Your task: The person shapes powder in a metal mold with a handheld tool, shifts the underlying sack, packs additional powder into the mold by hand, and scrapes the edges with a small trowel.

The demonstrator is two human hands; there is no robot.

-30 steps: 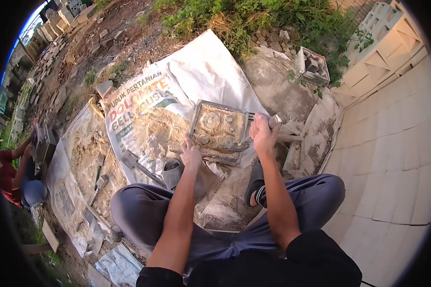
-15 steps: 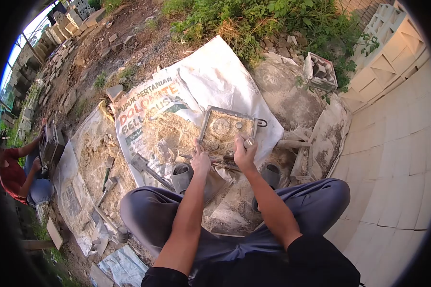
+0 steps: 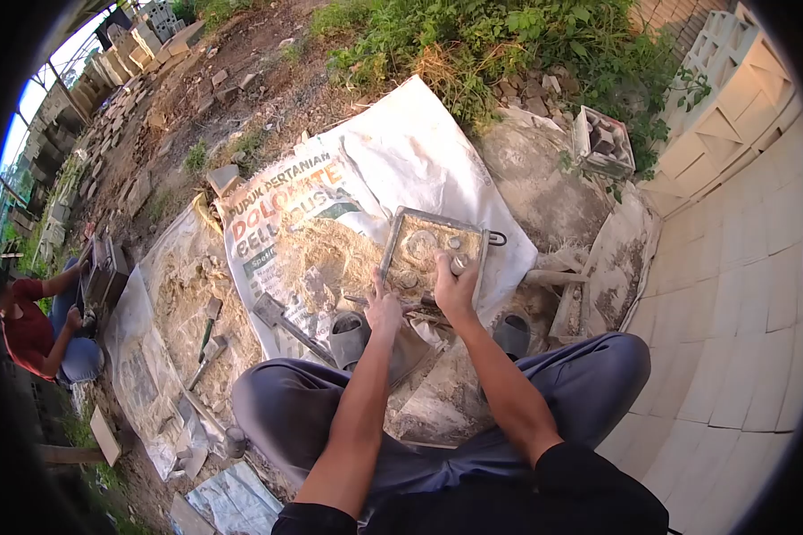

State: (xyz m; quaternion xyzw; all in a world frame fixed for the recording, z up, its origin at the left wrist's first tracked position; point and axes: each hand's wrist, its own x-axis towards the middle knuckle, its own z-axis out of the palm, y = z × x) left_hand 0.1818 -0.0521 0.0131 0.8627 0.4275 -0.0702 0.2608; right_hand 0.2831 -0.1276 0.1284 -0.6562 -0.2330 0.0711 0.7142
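A square metal-edged mould frame (image 3: 489, 267) lies on the printed sack, filled with pale sandy powder (image 3: 428, 239) in which round shapes show. My right hand (image 3: 456, 292) is closed around a small pale cylinder (image 3: 459, 264) over the frame's near right part. At the near left corner, my left hand (image 3: 383, 310) rests with its index finger stretched out against the frame; its other fingers are partly hidden. A thin stick-like tool (image 3: 356, 300) lies beside that hand. A wire loop (image 3: 498, 238) sticks out from the frame's right side.
The printed white sack (image 3: 419, 134) carries loose powder. To the left lie a trowel-like tool (image 3: 272, 312), a brush (image 3: 210, 321) and a hammer-like tool (image 3: 207, 358). A box of blocks (image 3: 602, 143) stands at back right, near stacked pale blocks (image 3: 732, 125). Another person (image 3: 36, 325) sits far left.
The view has shifted slightly, so the scene sits a little lower and further right. The right hand stays over the frame with the cylinder; the left stays at the corner.
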